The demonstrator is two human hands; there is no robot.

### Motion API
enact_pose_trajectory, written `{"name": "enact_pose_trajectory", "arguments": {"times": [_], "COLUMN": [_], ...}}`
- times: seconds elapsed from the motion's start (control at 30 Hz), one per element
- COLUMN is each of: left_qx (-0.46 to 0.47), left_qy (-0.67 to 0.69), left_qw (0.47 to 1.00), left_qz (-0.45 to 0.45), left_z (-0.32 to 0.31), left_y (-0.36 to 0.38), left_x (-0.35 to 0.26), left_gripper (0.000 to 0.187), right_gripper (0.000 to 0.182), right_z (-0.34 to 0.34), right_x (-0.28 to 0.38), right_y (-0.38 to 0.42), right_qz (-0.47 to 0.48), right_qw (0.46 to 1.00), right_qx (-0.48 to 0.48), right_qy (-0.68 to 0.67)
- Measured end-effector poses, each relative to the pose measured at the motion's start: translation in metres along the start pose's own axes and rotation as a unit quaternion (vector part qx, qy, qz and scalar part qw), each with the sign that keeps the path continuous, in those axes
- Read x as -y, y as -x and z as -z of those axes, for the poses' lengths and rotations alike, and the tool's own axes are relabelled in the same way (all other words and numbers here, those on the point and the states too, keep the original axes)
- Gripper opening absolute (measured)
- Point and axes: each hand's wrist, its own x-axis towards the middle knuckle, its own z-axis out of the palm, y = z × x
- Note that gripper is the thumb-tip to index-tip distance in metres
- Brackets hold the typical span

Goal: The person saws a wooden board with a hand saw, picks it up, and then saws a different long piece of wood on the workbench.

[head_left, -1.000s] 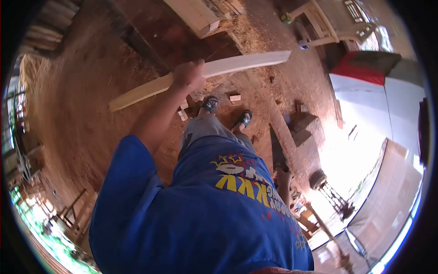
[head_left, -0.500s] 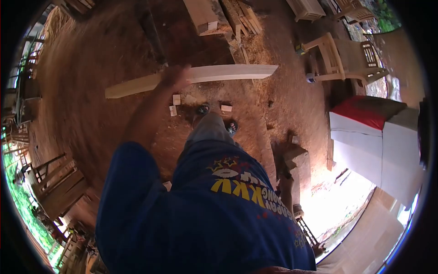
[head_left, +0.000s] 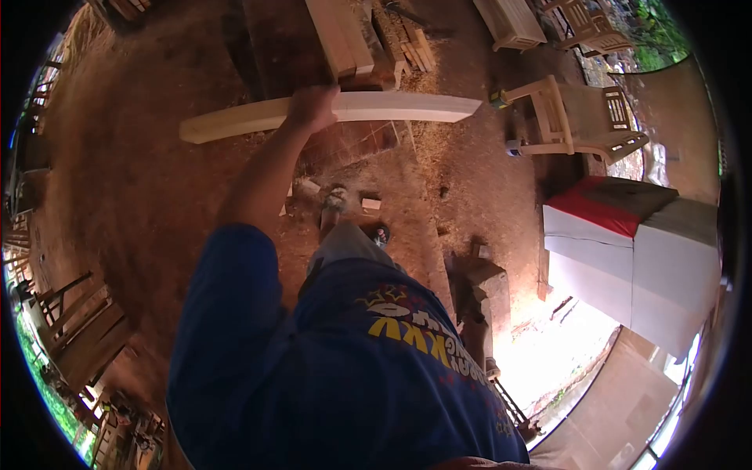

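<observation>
A long, pale, slightly curved wooden piece (head_left: 399, 106) is held up in front of my body, roughly crosswise. My left hand (head_left: 315, 108) is closed round it near its middle, with the arm stretched forward from the blue sleeve. The piece has a slanted tip at its right end and a blunt end at the left. Beyond it lie thick timber beams (head_left: 338, 39). My right hand does not show.
Small wood blocks (head_left: 370, 204) lie by my feet on the brown floor, with shavings along the strip to the right. Wooden chairs (head_left: 552, 117) stand at the right, above a large white box shape with a red cover (head_left: 595, 205). More wooden furniture (head_left: 86, 329) is at the lower left.
The wooden piece, with my left hand on it, is slightly higher in view. One foot has shifted, and the surroundings have moved leftward in the picture.
</observation>
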Motion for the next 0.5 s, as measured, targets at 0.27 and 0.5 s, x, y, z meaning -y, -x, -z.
{"name": "enact_pose_trajectory", "arguments": {"times": [0.27,0.5], "left_qx": [-0.064,-0.147], "left_qy": [0.004,0.055], "left_qw": [0.998,0.988], "left_qz": [0.007,0.011], "left_z": [0.007,0.003], "left_y": [-0.034,0.011], "left_x": [0.019,0.067], "left_gripper": [0.051,0.058], "right_gripper": [0.028,0.031], "right_z": [-0.034,-0.054], "right_x": [0.007,0.034], "right_y": [0.030,0.031], "right_qz": [0.076,0.084], "right_qw": [0.988,0.986], "right_qx": [0.021,0.034], "right_qy": [0.135,0.141]}}
